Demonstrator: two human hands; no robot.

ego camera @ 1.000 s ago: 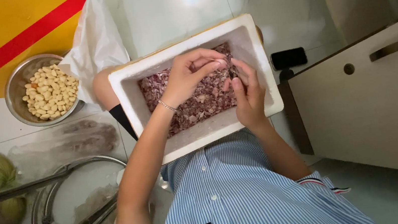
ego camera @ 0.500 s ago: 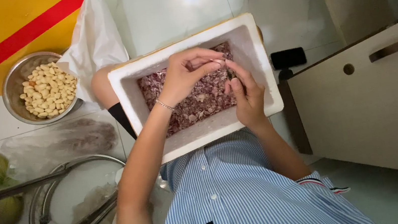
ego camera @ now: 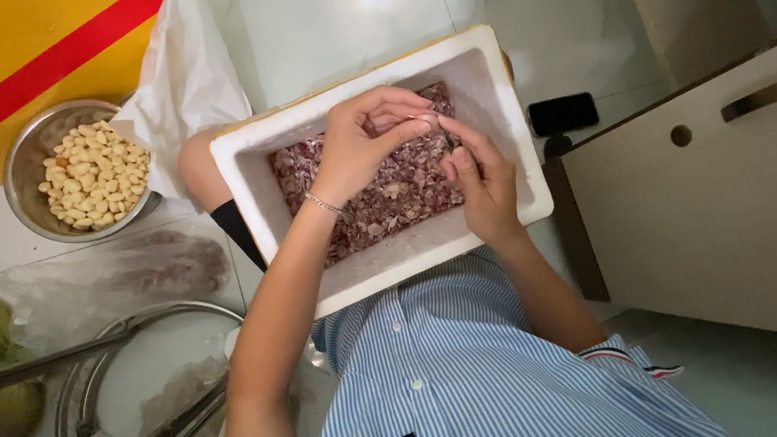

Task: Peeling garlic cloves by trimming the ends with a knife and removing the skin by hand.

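Head view: white foam box (ego camera: 491, 87) on the person's lap, full of purplish skins (ego camera: 395, 188). Left hand (ego camera: 360, 148) and right hand (ego camera: 483, 182) meet above it, fingers (ego camera: 416, 124) pinched shut on something too small to identify. Steel bowl of peeled cloves (ego camera: 92, 176) sits left of the box. Risk: the box is unsteady on the knees, so it could tip and spill skins.

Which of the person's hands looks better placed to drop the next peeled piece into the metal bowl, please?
Probably the left hand: the metal bowl sits on its side of the white foam box, while the right hand would have to cross over.
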